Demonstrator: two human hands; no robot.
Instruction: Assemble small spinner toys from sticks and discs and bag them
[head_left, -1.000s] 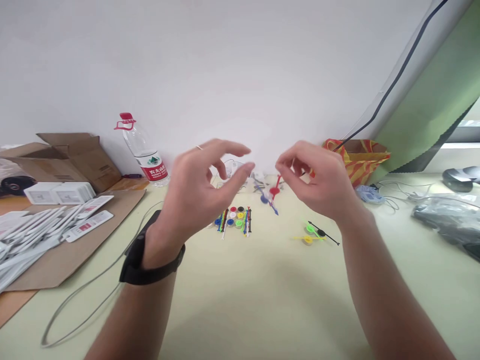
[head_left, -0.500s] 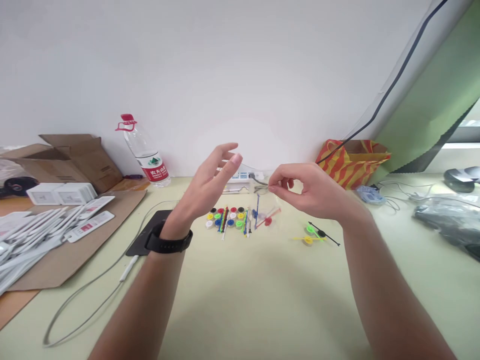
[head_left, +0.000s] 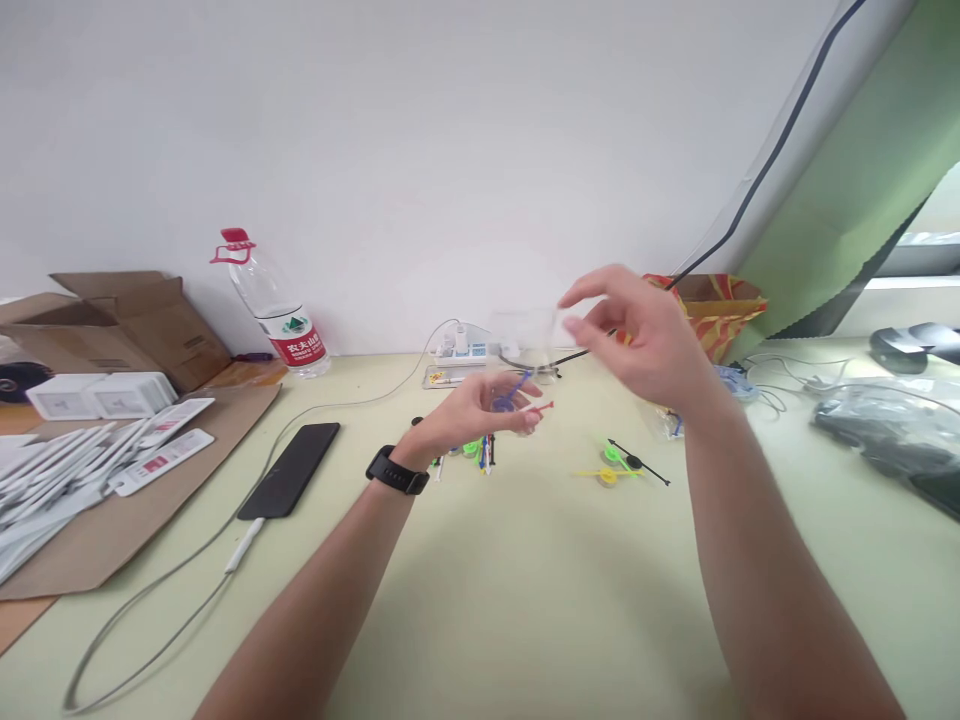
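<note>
Quick rundown, mostly about the grip on each side.

The right hand (head_left: 637, 340) is raised above the table (head_left: 525, 580). Its thumb + forefinger are pinched together on the edge of a clear bag (head_left: 525, 335), and the other fingers are loosely fanned. It's pretty blurry tbh, but the bag hangs in the air right at those fingertips.

The left hand (head_left: 480, 415) is lower, just over the table, with a black watch (head_left: 396, 470) on the wrist. The fingers are bunched together, w/ a blue stick (head_left: 508, 397) and a red stick (head_left: 541, 407) poking out past the tips. The grip looks closed on them. Can't tell if the sticks sit inside the bottom of the bag or outside it.

Right under the left hand there's a little cluster of coloured pieces (head_left: 474, 450) on the table, partly hidden. A few green/yellow/black bits (head_left: 621, 463) lie near the right forearm, apart from that cluster.

Other stuff:
- A phone (head_left: 289, 470) lies flat on the left w/ a white cable plugged in.
- A water bottle (head_left: 277, 315) stands by the wall.
- A power strip (head_left: 465, 352) is behind the hands.
- An orange striped bag (head_left: 712, 305) is behind the right hand.
</note>
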